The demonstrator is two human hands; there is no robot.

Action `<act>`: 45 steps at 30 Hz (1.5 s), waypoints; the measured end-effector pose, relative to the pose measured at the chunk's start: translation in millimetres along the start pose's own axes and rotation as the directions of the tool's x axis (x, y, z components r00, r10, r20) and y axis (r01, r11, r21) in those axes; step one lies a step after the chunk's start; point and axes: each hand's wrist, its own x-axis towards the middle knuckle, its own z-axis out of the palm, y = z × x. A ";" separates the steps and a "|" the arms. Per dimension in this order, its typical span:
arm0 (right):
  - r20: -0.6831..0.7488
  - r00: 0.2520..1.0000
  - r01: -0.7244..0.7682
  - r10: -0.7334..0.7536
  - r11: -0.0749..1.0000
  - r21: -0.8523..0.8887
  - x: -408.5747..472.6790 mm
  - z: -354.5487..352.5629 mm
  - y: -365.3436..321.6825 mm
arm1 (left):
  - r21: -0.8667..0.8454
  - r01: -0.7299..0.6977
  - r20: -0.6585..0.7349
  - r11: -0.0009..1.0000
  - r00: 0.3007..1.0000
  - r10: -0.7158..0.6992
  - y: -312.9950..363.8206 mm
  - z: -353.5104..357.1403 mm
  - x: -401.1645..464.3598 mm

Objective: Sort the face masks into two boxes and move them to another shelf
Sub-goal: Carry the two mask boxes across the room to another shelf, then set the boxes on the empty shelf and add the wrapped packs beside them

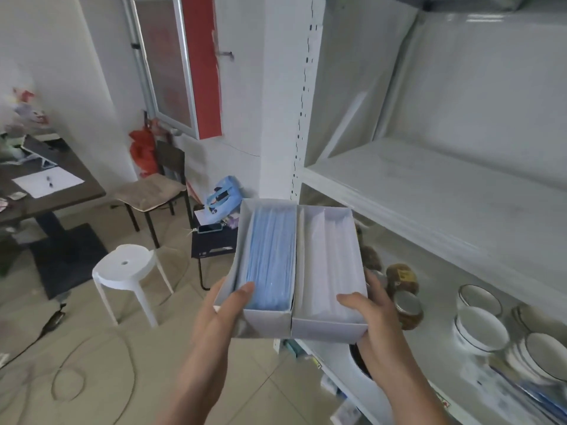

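Both hands carry a pair of open white boxes pressed side by side in the air, just left of the white metal shelf unit (429, 191). On the outer side of the left box (264, 320), the left hand (219, 314) grips the near end, thumb hooked over the rim onto the blue face masks (270, 259) stacked inside. Mirroring it, the right hand (374, 317) clasps the near end of the right box (329, 328), thumb lying on the white face masks (331, 259) within. Under the shelf unit's bare middle board sit jars (406, 305) and white bowls (480, 326). Farther left of the shelf unit stands a white stool (125, 268).
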 end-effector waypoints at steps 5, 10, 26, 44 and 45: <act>-0.122 0.988 0.098 -0.093 0.995 0.030 62.3 21.5 -32.6 | 0.020 -0.009 0.161 1.000 0.987 0.006 19.6 -1.2 98.3; -0.211 0.954 0.221 -0.211 0.975 0.025 112.0 27.0 -75.3 | 0.092 -0.147 0.396 0.985 0.913 0.099 60.2 23.8 179.0; -0.223 0.923 0.226 -0.315 0.910 -0.348 222.4 -20.3 -122.9 | 0.213 -0.264 0.554 0.941 0.826 0.106 86.1 165.7 358.9; -0.630 0.655 0.113 -0.417 0.879 -0.464 272.8 -1.0 -87.6 | 0.187 -0.888 0.570 0.420 0.446 0.690 101.1 193.7 399.1; -0.655 0.621 0.103 -0.430 0.873 -0.476 268.1 2.9 -83.5 | 0.104 -0.922 0.559 0.373 0.364 0.745 101.3 194.4 396.8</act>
